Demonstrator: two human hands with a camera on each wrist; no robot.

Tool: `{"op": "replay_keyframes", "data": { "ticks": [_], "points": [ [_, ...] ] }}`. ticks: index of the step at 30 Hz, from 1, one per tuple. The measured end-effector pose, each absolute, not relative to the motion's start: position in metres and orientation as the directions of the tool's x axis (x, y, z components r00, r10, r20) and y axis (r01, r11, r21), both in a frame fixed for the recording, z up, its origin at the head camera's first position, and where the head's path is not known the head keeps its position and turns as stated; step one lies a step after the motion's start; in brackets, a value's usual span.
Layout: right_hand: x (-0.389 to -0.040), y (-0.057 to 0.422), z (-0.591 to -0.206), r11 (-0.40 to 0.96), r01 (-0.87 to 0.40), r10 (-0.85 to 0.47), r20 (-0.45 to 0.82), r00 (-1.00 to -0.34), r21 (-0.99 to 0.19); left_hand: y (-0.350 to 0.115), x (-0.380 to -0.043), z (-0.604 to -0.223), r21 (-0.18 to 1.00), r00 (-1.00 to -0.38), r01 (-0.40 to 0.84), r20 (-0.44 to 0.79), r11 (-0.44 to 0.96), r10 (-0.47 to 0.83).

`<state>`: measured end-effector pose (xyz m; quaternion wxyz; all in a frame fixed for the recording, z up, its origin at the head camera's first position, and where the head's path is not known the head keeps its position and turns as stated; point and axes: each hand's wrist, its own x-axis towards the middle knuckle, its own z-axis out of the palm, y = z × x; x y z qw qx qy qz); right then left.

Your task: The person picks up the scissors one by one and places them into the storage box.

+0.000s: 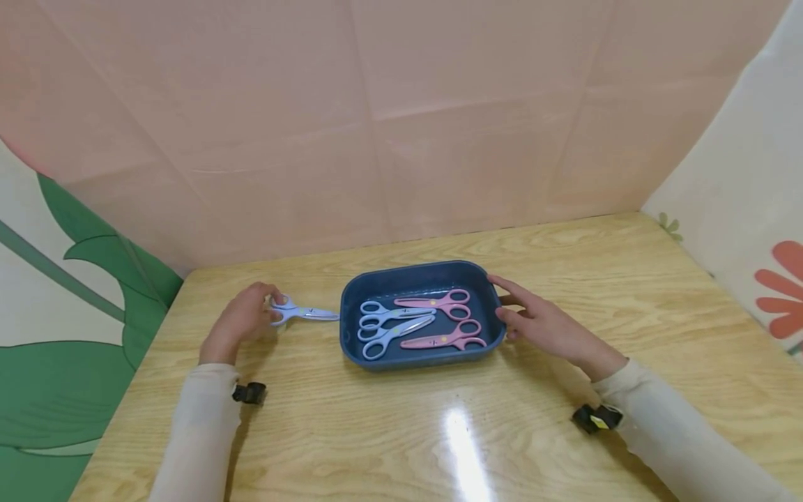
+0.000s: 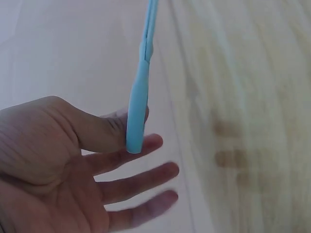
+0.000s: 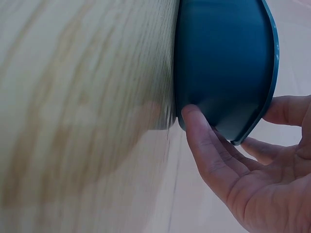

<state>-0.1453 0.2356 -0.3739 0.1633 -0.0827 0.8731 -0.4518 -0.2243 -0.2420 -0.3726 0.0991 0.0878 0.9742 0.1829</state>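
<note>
My left hand (image 1: 241, 321) pinches a pair of light blue scissors (image 1: 316, 314) by the handle loops, between thumb and forefinger. In the left wrist view the scissors (image 2: 138, 102) appear edge-on, with the other fingers spread. Their blades are together and point right, the tip by the left wall of a dark blue tray (image 1: 408, 362). At the tray's right end, my right hand (image 1: 552, 326) holds it, thumb and fingers about the end. Inside lie two blue scissors (image 1: 392, 338) at the left, overlapping, and two pink scissors (image 1: 442, 339) at the right.
The tray stands on a wood-grain table (image 1: 351, 432) against a pink sheet (image 1: 376, 139) at the back. Patterned panels with green leaves (image 1: 63, 390) and red petals (image 1: 784, 293) flank the sides. A black device (image 1: 596, 418) hangs at each wrist.
</note>
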Motion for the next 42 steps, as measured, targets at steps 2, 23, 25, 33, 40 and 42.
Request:
{"op": "replay_keyframes", "data": {
  "ticks": [2, 23, 25, 33, 40, 42],
  "points": [
    [-0.1448, 0.2354, -0.3738, 0.576, 0.001, -0.295, -0.209, -0.932, -0.817, -0.2414, -0.2237, -0.3697, 0.436, -0.969, 0.103, -0.157, 0.894, 0.188],
    [-0.1454, 0.2367, -0.3735, 0.578, 0.017, -0.285, -0.221, -0.933, -0.816, -0.2384, -0.2242, -0.3662, 0.647, -0.977, 0.019, -0.149, 0.762, 0.151],
    [-0.146, 0.2364, -0.374, 0.581, 0.022, -0.281, -0.226, -0.933, -0.814, -0.2383, -0.2241, -0.366, 0.645, -0.976, 0.034, -0.142, 0.764, 0.163],
    [-0.1464, 0.2362, -0.3736, 0.578, 0.018, -0.29, -0.226, -0.93, -0.816, -0.2397, -0.2246, -0.3651, 0.658, -0.983, 0.044, -0.106, 0.752, 0.15],
    [-0.1455, 0.2357, -0.3731, 0.568, 0.011, -0.298, -0.218, -0.929, -0.823, -0.2406, -0.2256, -0.3642, 0.629, -0.988, 0.057, -0.076, 0.776, 0.135],
    [-0.1454, 0.2363, -0.3737, 0.572, 0.009, -0.297, -0.217, -0.93, -0.82, -0.2409, -0.225, -0.3633, 0.622, -0.99, 0.052, -0.071, 0.781, 0.123]
  ]
}}
